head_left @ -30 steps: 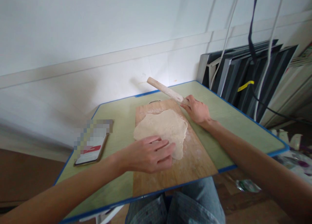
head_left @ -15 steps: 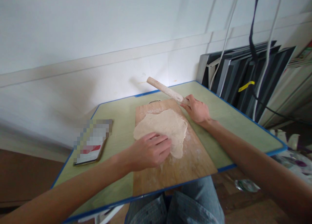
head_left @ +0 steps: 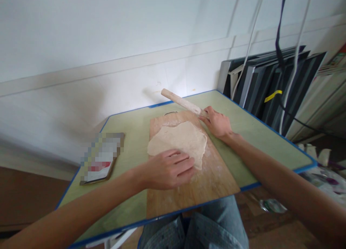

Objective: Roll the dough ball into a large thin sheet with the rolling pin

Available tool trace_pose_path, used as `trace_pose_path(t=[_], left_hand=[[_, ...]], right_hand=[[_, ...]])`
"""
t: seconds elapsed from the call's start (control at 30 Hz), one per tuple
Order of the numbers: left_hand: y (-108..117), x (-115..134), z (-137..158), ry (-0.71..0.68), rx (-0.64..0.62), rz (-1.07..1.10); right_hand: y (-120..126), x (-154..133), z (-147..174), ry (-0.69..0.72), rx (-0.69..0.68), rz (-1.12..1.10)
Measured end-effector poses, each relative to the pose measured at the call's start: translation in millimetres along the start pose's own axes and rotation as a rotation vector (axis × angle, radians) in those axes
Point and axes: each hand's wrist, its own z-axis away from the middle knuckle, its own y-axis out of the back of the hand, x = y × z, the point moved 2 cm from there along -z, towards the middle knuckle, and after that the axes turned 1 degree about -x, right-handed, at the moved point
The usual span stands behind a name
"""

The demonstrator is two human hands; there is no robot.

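A flat, irregular sheet of dough point(head_left: 177, 137) lies on a wooden board point(head_left: 173, 200) dusted with flour. My left hand point(head_left: 170, 169) rests over the near edge of the dough, fingers stretched out to the right and lying across it; its thumb and the dough beneath are hidden. A pale wooden rolling pin point(head_left: 182, 101) is gripped near its right end by my right hand point(head_left: 216, 122), with my fingers wrapped round it. The pin slants up to the left, lifted beyond the far right corner of the board and apart from the dough.
The board sits on a yellow-green table point(head_left: 129, 124) with blue edging, set against a white wall point(head_left: 121, 94). A phone-like slab point(head_left: 101, 169), partly pixelated, lies at left. Dark panels point(head_left: 259, 83) lean at right behind hanging cables point(head_left: 296, 57).
My left fingers have straightened and slid slightly right across the dough's near edge. The rolling pin's far end has dipped a little; my right hand stays almost in place.
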Motion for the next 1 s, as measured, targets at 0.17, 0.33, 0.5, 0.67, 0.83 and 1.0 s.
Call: trace_pose_path(t=[0.17,0.33,0.5,0.67,0.83,1.0], left_hand=[[-10.8,-3.6,-10.4,0.173,-0.062,0.030],[-17.0,1.5,-20.9,0.088,-0.115,-0.059],[-20.8,-1.8,-16.9,0.219,-0.089,0.027],[-18.9,-18.1,-9.4,0.630,-0.097,0.287],[-11.5,-11.3,-11.6,0.524,-0.171,0.317],[-17.5,-0.4,-18.0,0.383,-0.226,-0.002]], right_hand=[[-0.6,0.6,-0.4,0.002,0.001,0.009],[-0.8,0.9,-0.8,-0.007,0.007,0.016],[-0.1,0.4,-1.1,-0.002,0.006,0.018],[0.9,-0.4,-1.1,0.005,0.002,0.015],[-0.7,0.0,-1.4,0.009,0.000,0.026],[-1.1,0.3,-0.8,0.019,0.002,0.029]])
